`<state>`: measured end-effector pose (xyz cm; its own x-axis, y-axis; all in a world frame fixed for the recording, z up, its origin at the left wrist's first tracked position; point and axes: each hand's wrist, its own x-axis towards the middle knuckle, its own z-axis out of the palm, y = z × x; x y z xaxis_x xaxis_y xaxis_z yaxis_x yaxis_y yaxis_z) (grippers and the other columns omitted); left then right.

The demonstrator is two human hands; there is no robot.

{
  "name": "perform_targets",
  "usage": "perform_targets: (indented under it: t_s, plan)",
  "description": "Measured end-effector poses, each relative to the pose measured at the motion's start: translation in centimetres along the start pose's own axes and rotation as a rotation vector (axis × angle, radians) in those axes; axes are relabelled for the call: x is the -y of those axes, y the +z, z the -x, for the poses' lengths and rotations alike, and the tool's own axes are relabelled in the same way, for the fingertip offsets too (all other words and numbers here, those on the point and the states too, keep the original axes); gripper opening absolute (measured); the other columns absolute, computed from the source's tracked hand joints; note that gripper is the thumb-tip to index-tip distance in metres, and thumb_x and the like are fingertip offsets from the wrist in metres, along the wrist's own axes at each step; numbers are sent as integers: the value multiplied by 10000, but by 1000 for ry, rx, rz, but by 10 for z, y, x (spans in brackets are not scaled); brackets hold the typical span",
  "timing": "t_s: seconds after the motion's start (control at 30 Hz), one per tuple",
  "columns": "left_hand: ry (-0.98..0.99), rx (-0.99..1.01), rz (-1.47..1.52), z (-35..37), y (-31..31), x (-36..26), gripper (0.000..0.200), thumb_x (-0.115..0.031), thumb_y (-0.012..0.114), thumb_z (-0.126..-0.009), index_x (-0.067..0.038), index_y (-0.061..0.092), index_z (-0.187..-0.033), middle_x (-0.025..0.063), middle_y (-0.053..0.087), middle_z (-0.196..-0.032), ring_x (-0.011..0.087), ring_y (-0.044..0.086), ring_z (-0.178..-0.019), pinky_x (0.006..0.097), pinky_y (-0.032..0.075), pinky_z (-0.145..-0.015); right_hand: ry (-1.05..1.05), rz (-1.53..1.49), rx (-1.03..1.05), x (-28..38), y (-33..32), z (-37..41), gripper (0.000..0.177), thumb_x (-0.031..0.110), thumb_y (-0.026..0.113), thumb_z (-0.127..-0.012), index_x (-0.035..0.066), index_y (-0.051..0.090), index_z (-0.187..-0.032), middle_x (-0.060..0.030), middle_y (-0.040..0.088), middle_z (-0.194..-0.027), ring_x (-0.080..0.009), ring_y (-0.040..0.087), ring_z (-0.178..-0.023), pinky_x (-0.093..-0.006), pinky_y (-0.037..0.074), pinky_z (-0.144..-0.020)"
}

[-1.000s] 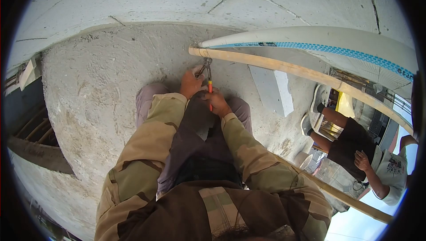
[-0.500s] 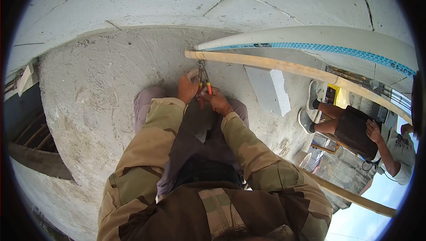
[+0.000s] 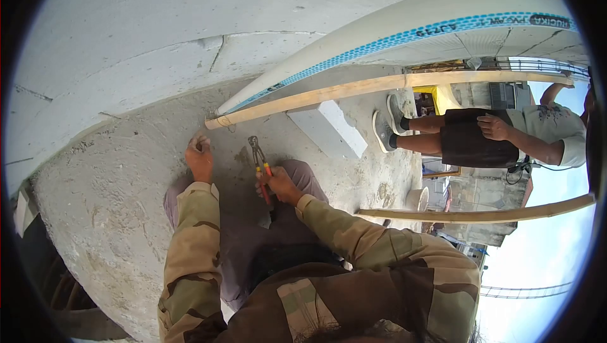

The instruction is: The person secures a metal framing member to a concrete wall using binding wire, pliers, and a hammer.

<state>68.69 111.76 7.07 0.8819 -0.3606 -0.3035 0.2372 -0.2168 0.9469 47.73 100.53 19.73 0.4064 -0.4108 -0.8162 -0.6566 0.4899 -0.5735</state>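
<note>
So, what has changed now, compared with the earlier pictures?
The pliers have moved back, away from the end of the wooden strip. The left hand has moved apart from the pliers, close to the strip's end; whether it holds anything is unclear. The camera view has also turned. The right hand still grips the pliers.

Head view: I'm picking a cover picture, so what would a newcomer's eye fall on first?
Probably the big white pipe with blue markings, sweeping in from the upper right beside a wooden pole. Next, the red-handled pliers in the right hand, just left of centre. Then the bystander at right, appearing sideways.
</note>
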Motion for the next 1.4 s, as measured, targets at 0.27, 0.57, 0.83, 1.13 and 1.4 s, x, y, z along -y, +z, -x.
perform_targets:
  t_s: [0.27,0.57,0.83,1.13,1.4]
  plan:
    - [374,212,-342,-35,18,-2,602,-302,726,-956,52,557,-1413,301,567,-1411,453,534,-1320,499,436,-1096,-393,702,-501,4,-78,107,359,364,643,-995,8,670,-966,-140,697,-753,-300,669,-678,-443,511,-652]
    - [378,167,-302,-49,27,20,402,-180,731,-942,74,626,-1236,271,647,-1192,449,604,-1149,517,460,-945,-305,549,-486,-28,-87,100,431,433,677,-949,20,728,-1060,-216,727,-913,-367,700,-899,-468,515,-834]
    - [388,220,-233,-46,23,-3,354,-127,752,-912,73,625,-1174,242,642,-1123,431,616,-1071,477,461,-922,-258,387,-523,-26,-85,93,476,425,725,-933,-50,707,-918,-130,674,-745,-170,577,-725,-403,497,-731]
    - [300,159,-234,-38,22,-17,453,-216,839,-853,59,634,-1148,270,667,-1060,478,644,-1027,487,498,-860,-251,481,-574,-22,-82,84,391,340,692,-960,-34,677,-849,-46,587,-689,-117,481,-694,-352,432,-665]
    - [319,125,-234,-42,22,-12,338,-146,833,-839,48,671,-1063,256,690,-1010,446,677,-982,460,515,-828,-161,538,-576,-13,-77,74,416,377,699,-945,-33,752,-900,-142,677,-737,-185,615,-719,-378,486,-708]
